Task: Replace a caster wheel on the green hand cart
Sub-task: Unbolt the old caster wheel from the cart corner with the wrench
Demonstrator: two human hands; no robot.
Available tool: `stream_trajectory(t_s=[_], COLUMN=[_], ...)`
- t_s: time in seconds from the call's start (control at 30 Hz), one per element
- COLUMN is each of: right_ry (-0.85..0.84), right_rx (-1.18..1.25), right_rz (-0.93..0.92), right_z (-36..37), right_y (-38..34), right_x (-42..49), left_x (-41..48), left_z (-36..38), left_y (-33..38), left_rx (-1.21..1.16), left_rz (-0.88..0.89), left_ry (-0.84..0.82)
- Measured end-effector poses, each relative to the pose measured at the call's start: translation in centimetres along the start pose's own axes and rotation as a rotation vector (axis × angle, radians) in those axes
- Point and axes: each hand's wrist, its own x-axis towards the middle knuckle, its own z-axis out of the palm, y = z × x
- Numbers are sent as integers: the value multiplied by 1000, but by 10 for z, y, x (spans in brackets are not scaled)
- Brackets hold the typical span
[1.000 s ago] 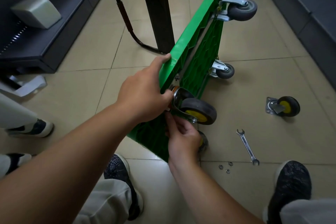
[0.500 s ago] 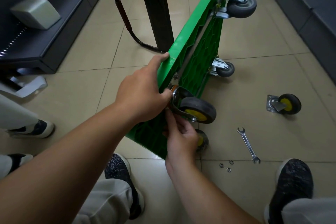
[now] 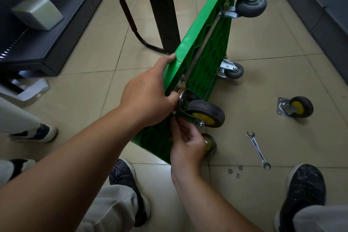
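The green hand cart (image 3: 202, 43) stands on its long edge on the tiled floor, underside facing right. My left hand (image 3: 148, 98) grips its near upper corner, thumb along the top edge and fingers curled by the caster plate. A black caster with a yellow hub (image 3: 206, 114) sits against that corner. Below it, my right hand (image 3: 186, 143) pinches something small at the plate's lower edge; what it pinches is hidden. A second yellow-hub caster (image 3: 295, 107) lies loose on the floor to the right. A wrench (image 3: 258, 149) lies nearby.
Three small nuts (image 3: 235, 172) lie on the floor by the wrench. My two black shoes (image 3: 303, 192) flank the cart. Another person's shoe (image 3: 37, 133) is at the left. A dark shelf unit (image 3: 47, 47) runs along the left, a dark wall base along the right.
The hands and cart have barely shifted. My right hand's fingers have moved slightly at the caster plate.
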Motion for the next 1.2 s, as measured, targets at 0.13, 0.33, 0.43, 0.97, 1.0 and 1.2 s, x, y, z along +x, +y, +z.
stream_trajectory(t_s=[0.13,0.33,0.43,0.97,1.0,1.2], right_ry=[73,46,25,6,-9,-50], right_rx=[51,7,-9,3,2,23], right_rz=[110,154,92,143,127,161], right_z=[5,6,4,0,-2,-4], right_y=[-3,-8,-6,-1,0,-3], right_x=[3,9,8,10,10,11], left_x=[0,1,1,1,1,1], left_z=[-1,-2,-1,0,0,0], left_y=[0,0,1,-1,-1,-2], left_rx=[-2,-4,-4,-3,-3,-11], left_rz=[-4,-3,-3,11,10,0], left_ry=[-19,-13,-15,-6,-5,-6])
